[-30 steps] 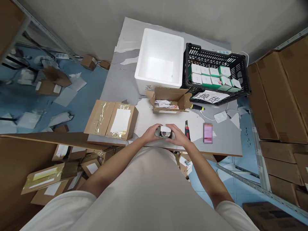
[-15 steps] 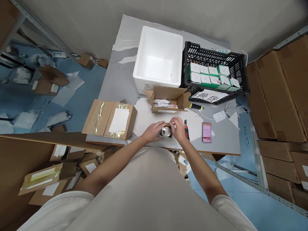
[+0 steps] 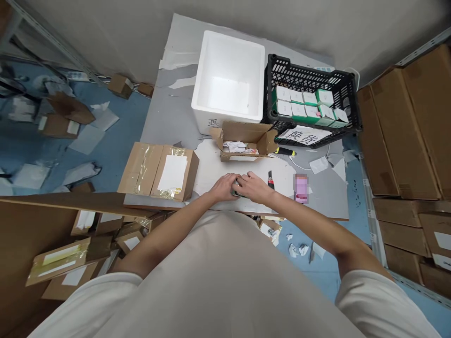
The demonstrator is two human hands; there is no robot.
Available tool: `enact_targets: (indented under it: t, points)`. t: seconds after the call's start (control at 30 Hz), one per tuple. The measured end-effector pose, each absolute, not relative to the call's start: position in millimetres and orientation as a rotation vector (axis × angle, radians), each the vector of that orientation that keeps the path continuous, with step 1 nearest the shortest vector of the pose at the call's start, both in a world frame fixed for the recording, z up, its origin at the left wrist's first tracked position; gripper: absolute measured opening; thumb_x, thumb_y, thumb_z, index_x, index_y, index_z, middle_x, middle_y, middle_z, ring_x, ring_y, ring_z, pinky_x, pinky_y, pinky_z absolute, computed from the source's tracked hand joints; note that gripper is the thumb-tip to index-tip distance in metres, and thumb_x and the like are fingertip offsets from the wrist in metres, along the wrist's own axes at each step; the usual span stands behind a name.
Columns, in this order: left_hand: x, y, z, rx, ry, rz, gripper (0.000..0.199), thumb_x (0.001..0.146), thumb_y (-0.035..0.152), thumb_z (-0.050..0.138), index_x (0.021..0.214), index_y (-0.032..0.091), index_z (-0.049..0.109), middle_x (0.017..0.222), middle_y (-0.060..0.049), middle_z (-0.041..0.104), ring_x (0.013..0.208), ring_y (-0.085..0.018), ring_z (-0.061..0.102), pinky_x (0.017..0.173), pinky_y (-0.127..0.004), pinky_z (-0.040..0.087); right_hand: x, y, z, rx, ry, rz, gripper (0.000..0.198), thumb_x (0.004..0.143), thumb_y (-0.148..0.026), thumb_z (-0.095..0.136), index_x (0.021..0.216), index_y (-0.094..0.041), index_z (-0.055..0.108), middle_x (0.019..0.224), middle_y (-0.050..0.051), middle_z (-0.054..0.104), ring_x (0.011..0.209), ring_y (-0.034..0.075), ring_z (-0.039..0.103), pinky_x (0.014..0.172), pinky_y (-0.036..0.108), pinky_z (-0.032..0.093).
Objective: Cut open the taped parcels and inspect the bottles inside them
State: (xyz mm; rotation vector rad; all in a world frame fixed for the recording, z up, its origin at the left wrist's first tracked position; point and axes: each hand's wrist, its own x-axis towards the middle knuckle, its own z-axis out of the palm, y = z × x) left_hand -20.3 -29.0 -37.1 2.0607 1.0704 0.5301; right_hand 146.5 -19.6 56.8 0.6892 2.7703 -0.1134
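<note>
At the table's near edge, my left hand [image 3: 224, 187] is closed around the side of a small box [image 3: 235, 192]. My right hand [image 3: 254, 188] lies over the box's top, its fingers curled down onto it and meeting the left fingers. Most of the small box is covered by both hands, and the shiny round thing in it is hidden now. Just beyond them stands an open cardboard box [image 3: 246, 158] with crumpled paper inside. A red and black utility knife [image 3: 270, 180] lies to the right of my right hand.
A taped carton [image 3: 158, 171] sits on the left. Behind are a white foam box [image 3: 229, 110] and a black crate [image 3: 313, 77] holding green-and-white boxes [image 3: 305, 110]. A pink blurred item [image 3: 301, 188] and a yellow-black tool [image 3: 286, 151] lie on the right. Cartons [image 3: 398, 136] are stacked beyond.
My right hand has moved from the box's right side to over its top, with the elbow swung outward. The shiny round thing, visible before, is now covered. The view has shifted slightly.
</note>
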Motion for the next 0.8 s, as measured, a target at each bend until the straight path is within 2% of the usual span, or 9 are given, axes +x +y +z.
enact_targets:
  t: [0.1, 0.2, 0.3, 0.43, 0.63, 0.8]
  points:
    - [-19.2, -28.0, -36.6, 2.059, 1.085, 0.48, 0.064, 0.056, 0.028, 0.073, 0.113, 0.015, 0.048, 0.111, -0.012, 0.059, 0.104, -0.029, 0.055, 0.09, -0.041, 0.045, 151.0, -12.5, 69.7, 0.619, 2.778, -0.14, 0.038, 0.076, -0.001, 0.049, 0.11, -0.02, 0.051, 0.102, 0.011, 0.062, 0.085, 0.021, 0.053, 0.07, 0.033, 0.029]
    - [-19.4, -27.8, -37.8, 2.063, 1.127, 0.476, 0.058, 0.057, 0.028, 0.072, 0.109, 0.016, 0.05, 0.107, -0.012, 0.059, 0.102, -0.03, 0.056, 0.087, -0.041, 0.044, 157.6, -6.4, 98.0, 0.656, 2.832, -0.257, 0.026, 0.078, -0.01, 0.052, 0.102, -0.019, 0.054, 0.103, 0.011, 0.06, 0.084, 0.021, 0.052, 0.07, 0.033, 0.031]
    - [-18.6, -27.1, -39.3, 2.071, 1.166, 0.461, 0.062, 0.054, 0.03, 0.075, 0.108, 0.014, 0.051, 0.105, -0.013, 0.059, 0.1, -0.032, 0.056, 0.085, -0.042, 0.044, 166.0, -3.3, 131.4, 0.743, 2.93, -0.416, 0.023, 0.074, -0.02, 0.061, 0.097, -0.02, 0.056, 0.107, 0.01, 0.057, 0.092, 0.023, 0.05, 0.077, 0.035, 0.035]
    - [-15.6, -25.8, -39.2, 2.061, 1.133, 0.507, 0.071, 0.054, 0.03, 0.075, 0.117, 0.015, 0.046, 0.112, -0.013, 0.058, 0.104, -0.032, 0.055, 0.087, -0.04, 0.043, 179.3, -1.8, 164.5, 0.895, 3.061, -0.583, 0.029, 0.071, -0.02, 0.063, 0.1, -0.022, 0.057, 0.11, 0.009, 0.056, 0.1, 0.025, 0.051, 0.09, 0.043, 0.038]
    - [-16.3, -28.3, -34.7, 2.104, 1.172, 0.428, 0.074, 0.056, 0.028, 0.074, 0.123, 0.017, 0.043, 0.117, -0.013, 0.055, 0.111, -0.032, 0.053, 0.091, -0.043, 0.041, 196.9, 2.6, 189.8, 1.078, 3.152, -0.958, 0.038, 0.069, -0.015, 0.062, 0.105, -0.024, 0.057, 0.116, 0.009, 0.053, 0.081, 0.016, 0.057, 0.068, 0.03, 0.049]
    - [-15.6, -31.7, -32.8, 2.116, 1.216, 0.391, 0.073, 0.058, 0.035, 0.077, 0.121, 0.015, 0.044, 0.114, -0.015, 0.056, 0.11, -0.034, 0.053, 0.092, -0.045, 0.041, 202.0, 3.3, 204.9, 1.119, 3.246, -0.982, 0.038, 0.069, -0.017, 0.065, 0.106, -0.025, 0.059, 0.118, 0.008, 0.053, 0.065, 0.01, 0.054, 0.061, 0.028, 0.051]
